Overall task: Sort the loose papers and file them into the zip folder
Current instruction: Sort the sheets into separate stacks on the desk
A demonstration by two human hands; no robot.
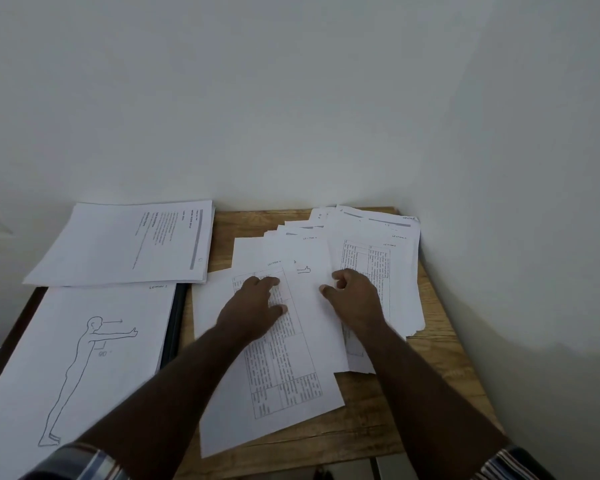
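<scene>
Nearest us, both forearms reach out from striped sleeves (pixel 84 460) over a wooden table (pixel 440 362) set w/ papers. At near left we see a sheet w/ a line drawing of a standing figure (pixel 80 362), arm out at 90°, on top of a stack that lies on a dark folder (pixel 174 327), of which only the right edge shows; we can't tell if that is the zip folder or whether it's open. In the middle our left hand (pixel 252 308) rests on a printed table sheet (pixel 278 372), fingers fairly straight and spread a little, tips pressing the page, thumb out to the right. Just beside it our right hand (pixel 355 296) sits on the overlapping sheets, fingers curled inward w/ the tips on the paper; whether they pinch a sheet edge we can't tell. Beyond the hands the loose papers (pixel 361 237) fan out unsorted toward the table's far right corner, touching the wall (pixel 291 98). At far left a second stack w/ printed text (pixel 129 244) lies sideways, approx. against the wall, overhanging the table edge.
</scene>
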